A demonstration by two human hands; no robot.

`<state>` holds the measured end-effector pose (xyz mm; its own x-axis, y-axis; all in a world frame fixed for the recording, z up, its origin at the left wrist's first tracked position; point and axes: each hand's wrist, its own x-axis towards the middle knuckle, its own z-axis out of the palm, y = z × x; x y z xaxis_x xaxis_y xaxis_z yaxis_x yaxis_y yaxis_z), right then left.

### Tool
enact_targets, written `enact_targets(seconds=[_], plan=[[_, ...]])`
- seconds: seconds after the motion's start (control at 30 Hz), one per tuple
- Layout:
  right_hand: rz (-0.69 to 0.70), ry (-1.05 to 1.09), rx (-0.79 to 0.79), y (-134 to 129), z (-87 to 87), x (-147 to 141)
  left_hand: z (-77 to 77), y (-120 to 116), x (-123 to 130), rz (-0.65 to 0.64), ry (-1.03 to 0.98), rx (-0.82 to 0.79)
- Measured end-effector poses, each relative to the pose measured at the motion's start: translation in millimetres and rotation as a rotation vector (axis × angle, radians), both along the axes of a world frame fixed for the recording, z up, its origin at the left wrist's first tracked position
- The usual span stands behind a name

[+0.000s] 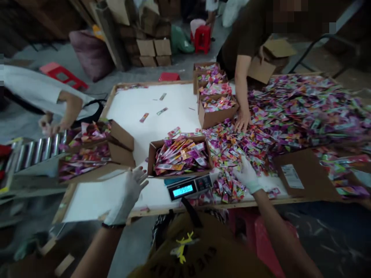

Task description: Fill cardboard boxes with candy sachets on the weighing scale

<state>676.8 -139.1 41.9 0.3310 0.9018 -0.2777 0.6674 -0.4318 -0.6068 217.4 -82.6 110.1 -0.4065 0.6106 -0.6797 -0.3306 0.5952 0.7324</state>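
Observation:
My left hand [130, 195], in a pale glove, is held open with fingers spread, just left of a cardboard box [150, 159] full of colourful packets. That box rests on a digital scale [185, 188] with a lit blue display. On the other side, my right hand [245, 173], also gloved, is over the loose packets [227, 183] right of the scale; its fingertips are blurred and whether they grip a packet is unclear.
Two filled boxes [120, 154] stand at the left beside a roller conveyor [40, 151]. A row of filled boxes [218, 116] stands at the back. A person's hand [242, 119] touches the packet pile. Another box [304, 173] lies right.

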Motion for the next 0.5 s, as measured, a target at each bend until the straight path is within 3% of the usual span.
enact_targets(seconds=[0.03, 0.1, 0.17, 0.23, 0.37, 0.5], plan=[[-0.034, -0.030, -0.143, -9.1, -20.4, 2.5, 0.1, -7.3, -6.5, 0.034, -0.002, -0.009], [0.030, -0.110, -0.411, -26.4, -53.1, -4.5, -0.4, -22.2, -18.4, 0.089, -0.001, -0.022], [0.145, -0.180, -0.577, -34.6, -73.1, -17.4, -2.5, -35.4, -26.2, 0.123, -0.005, -0.042], [0.224, -0.221, -0.628, -28.1, -81.7, -25.2, -6.7, -45.2, -28.8, 0.141, -0.024, -0.075], [0.305, -0.243, -0.552, 13.8, -74.0, -11.7, -20.2, -55.9, -21.7, 0.127, -0.070, -0.099], [0.370, -0.318, -0.486, 54.0, -45.2, 17.5, -32.3, -60.2, -13.7, 0.078, -0.080, -0.078]])
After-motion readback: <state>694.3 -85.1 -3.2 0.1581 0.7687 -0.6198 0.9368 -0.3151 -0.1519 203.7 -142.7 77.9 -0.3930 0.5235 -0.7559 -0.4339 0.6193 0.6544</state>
